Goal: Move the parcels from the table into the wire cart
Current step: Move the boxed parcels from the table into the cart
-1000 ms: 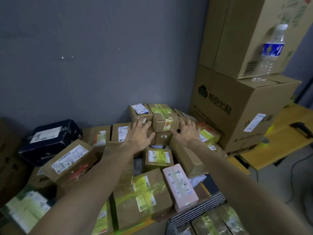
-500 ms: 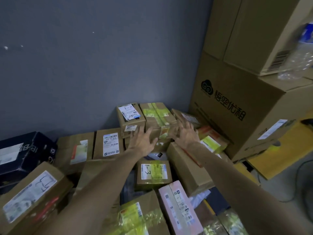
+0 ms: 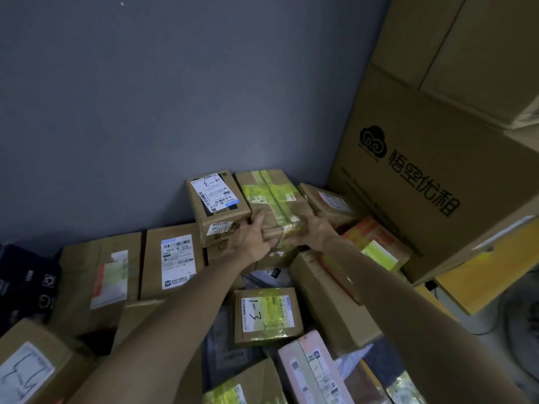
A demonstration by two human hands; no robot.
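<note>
Centre frame: left hand [image 3: 251,239] and right hand [image 3: 314,228] clamp yellow-taped box [image 3: 269,193] atop pile, right fingers mostly hidden behind it. Labelled box [image 3: 217,199] touching its left; big carton [image 3: 423,205] crowds right, cut off.

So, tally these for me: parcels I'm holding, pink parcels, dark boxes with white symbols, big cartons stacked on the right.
Held parcel: 1
Pink parcel: 1
Dark box with white symbols: 1
Big stacked cartons: 2
Total: 5
</note>
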